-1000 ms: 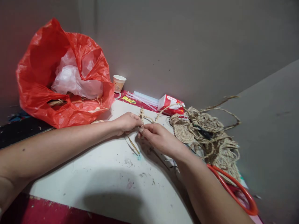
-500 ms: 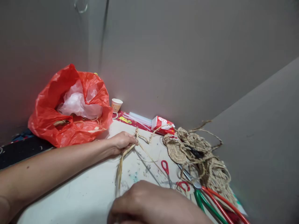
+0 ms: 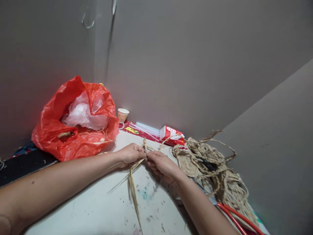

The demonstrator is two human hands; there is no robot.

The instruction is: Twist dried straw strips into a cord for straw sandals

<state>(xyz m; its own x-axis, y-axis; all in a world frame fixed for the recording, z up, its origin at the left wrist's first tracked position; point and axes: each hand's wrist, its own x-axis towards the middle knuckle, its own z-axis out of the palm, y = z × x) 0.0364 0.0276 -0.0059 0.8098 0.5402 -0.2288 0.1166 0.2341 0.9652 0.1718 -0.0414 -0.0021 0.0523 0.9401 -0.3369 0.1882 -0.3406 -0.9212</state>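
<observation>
Near the far edge of the white tabletop (image 3: 97, 199), my left hand (image 3: 133, 153) pinches a braided straw cord (image 3: 144, 143) between thumb and fingers. My right hand (image 3: 160, 163) meets it there, its fingertips closed on the straw right beside my left thumb. Loose flat straw strands (image 3: 133, 189) hang from under my left hand and trail over the table towards me. Part of the braid loops away behind my right hand towards a tissue pack. The exact hold of my right fingers is partly hidden.
A red plastic bag (image 3: 73, 143) with white plastic inside stands at left. Behind are a paper cup (image 3: 122, 115), pale plastic sticks (image 3: 148, 129) and a red tissue pack (image 3: 172, 134). Coiled straw rope (image 3: 210, 156) and orange-handled shears (image 3: 232, 215) lie at right.
My right hand has moved from the near edge up to my left hand and now grips the straw there. My left hand keeps its pinch. The loose strands now hang down slack.
</observation>
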